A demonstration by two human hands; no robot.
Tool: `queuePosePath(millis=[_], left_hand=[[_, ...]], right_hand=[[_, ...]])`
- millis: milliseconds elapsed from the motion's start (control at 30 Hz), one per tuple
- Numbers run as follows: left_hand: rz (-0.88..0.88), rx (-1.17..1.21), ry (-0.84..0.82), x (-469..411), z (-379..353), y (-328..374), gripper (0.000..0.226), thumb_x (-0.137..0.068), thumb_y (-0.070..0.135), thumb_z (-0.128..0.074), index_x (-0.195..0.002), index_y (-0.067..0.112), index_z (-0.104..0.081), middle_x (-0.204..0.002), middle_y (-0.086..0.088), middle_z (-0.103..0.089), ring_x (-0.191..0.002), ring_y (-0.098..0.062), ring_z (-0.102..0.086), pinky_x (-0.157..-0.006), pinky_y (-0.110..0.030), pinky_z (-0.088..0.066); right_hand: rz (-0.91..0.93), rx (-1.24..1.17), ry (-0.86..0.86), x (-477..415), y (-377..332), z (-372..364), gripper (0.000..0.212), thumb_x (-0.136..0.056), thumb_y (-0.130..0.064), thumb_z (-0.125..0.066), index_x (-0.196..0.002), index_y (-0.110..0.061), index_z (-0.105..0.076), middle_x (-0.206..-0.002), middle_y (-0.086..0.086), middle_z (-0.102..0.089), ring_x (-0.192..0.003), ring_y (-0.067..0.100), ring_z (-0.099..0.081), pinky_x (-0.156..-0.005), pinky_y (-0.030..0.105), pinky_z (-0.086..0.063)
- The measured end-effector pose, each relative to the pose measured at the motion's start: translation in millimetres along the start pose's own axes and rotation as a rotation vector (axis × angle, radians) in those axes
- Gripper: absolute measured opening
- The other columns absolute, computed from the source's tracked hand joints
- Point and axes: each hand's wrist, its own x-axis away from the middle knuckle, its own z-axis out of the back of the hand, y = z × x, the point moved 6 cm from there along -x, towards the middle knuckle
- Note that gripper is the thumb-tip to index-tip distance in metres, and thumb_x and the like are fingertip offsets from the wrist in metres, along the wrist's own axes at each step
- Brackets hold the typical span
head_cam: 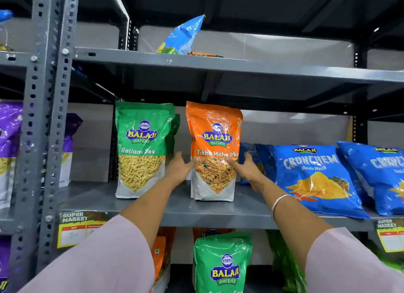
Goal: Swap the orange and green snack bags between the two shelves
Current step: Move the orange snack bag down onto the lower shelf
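Here the orange Tikha Mitha Mix bag (215, 150) stands upright on the middle shelf (251, 207), just right of a green Ratlami Sev bag (141, 148). The left hand (178, 169) and right hand (246, 168) flank it with fingers spread, touching its sides; whether they grip it I cannot tell. Another green Ratlami Sev bag (223, 263) stands on the shelf below, with orange bags (160, 253) beside it.

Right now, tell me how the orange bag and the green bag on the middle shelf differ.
The orange bag reads Tikha Mitha Mix and shows a mixed snack; the green bag reads Ratlami Sev and shows thin yellow strands. The left hand and right hand flank the orange bag; the green bag stands untouched. Both stand upright with Balaji Wafers logos.
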Motion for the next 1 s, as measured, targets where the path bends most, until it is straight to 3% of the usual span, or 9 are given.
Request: queuePosePath(millis=[100,167,233,333,467,633,800,1000], left_hand=[[0.15,0.119,-0.185,2,-21,-19,0.098,-0.078,0.054,-0.06,-0.147,0.005,-0.01,-0.157,-0.015,-0.02,-0.139,-0.033,-0.031,-0.11,-0.046,-0.034],[0.172,0.207,-0.267,5,-32,-25,0.105,-0.07,0.053,-0.069,-0.147,0.008,-0.014,-0.156,-0.012,-0.024,-0.139,-0.031,-0.033,-0.106,-0.045,-0.036],[0.155,0.242,-0.317,8,-42,-25,0.095,-0.067,0.048,-0.074,-0.142,0.01,-0.029,-0.149,-0.009,-0.04,-0.134,-0.028,-0.04,-0.101,-0.04,-0.039],[0.116,0.274,-0.298,9,-48,-22,0.061,-0.08,0.025,-0.068,-0.133,0.011,-0.043,-0.138,-0.01,-0.052,-0.128,-0.028,-0.046,-0.09,-0.032,-0.038],[0.09,0.324,-0.254,14,-46,-21,0.057,-0.079,0.019,-0.07,-0.13,0.008,-0.047,-0.136,-0.013,-0.055,-0.123,-0.026,-0.05,-0.089,-0.031,-0.04],[0.046,0.345,-0.205,23,-41,-18,0.055,-0.075,0.017,-0.074,-0.125,0.008,-0.052,-0.126,-0.011,-0.061,-0.104,-0.018,-0.055,-0.085,-0.031,-0.043],[0.015,0.363,-0.182,25,-28,-1,0.056,-0.07,0.019,-0.077,-0.12,0.008,-0.055,-0.123,-0.013,-0.063,-0.112,-0.03,-0.06,-0.086,-0.034,-0.047],[-0.077,0.346,-0.118,49,-18,35,0.057,-0.068,0.026,-0.079,-0.118,0.008,-0.058,-0.121,-0.013,-0.066,-0.11,-0.027,-0.061,-0.085,-0.033,-0.046]], right_hand=[[0.011,-0.026,-0.237,1,16,-24,0.077,-0.073,-0.027,-0.074,-0.137,-0.01,-0.035,-0.142,0.013,-0.048,-0.129,0.029,-0.048,-0.11,0.045,-0.038],[0.046,-0.062,-0.256,-1,24,-32,0.065,-0.072,-0.015,-0.075,-0.129,-0.01,-0.043,-0.133,0.012,-0.056,-0.122,0.027,-0.054,-0.105,0.04,-0.042],[0.058,-0.112,-0.197,-3,28,-32,0.065,-0.071,-0.009,-0.076,-0.127,-0.008,-0.044,-0.13,0.014,-0.057,-0.121,0.028,-0.054,-0.101,0.038,-0.045],[0.04,-0.148,-0.137,-6,32,-29,0.062,-0.069,-0.005,-0.076,-0.124,-0.002,-0.048,-0.127,0.016,-0.059,-0.119,0.031,-0.056,-0.092,0.033,-0.047],[0.016,-0.178,-0.143,-6,33,-29,0.067,-0.067,-0.004,-0.077,-0.126,-0.003,-0.046,-0.13,0.015,-0.057,-0.119,0.03,-0.055,-0.093,0.036,-0.048],[0.062,-0.136,-0.072,6,27,-22,0.078,-0.06,-0.007,-0.083,-0.127,-0.003,-0.043,-0.129,0.014,-0.057,-0.117,0.028,-0.056,-0.093,0.036,-0.049],[0.102,-0.137,0.003,20,7,-7,0.077,-0.058,-0.01,-0.084,-0.123,-0.003,-0.044,-0.123,0.01,-0.058,-0.113,0.025,-0.057,-0.095,0.038,-0.049],[0.164,-0.086,0.053,49,-22,29,0.08,-0.054,-0.017,-0.087,-0.122,-0.006,-0.046,-0.125,0.011,-0.06,-0.114,0.025,-0.058,-0.098,0.042,-0.049]])
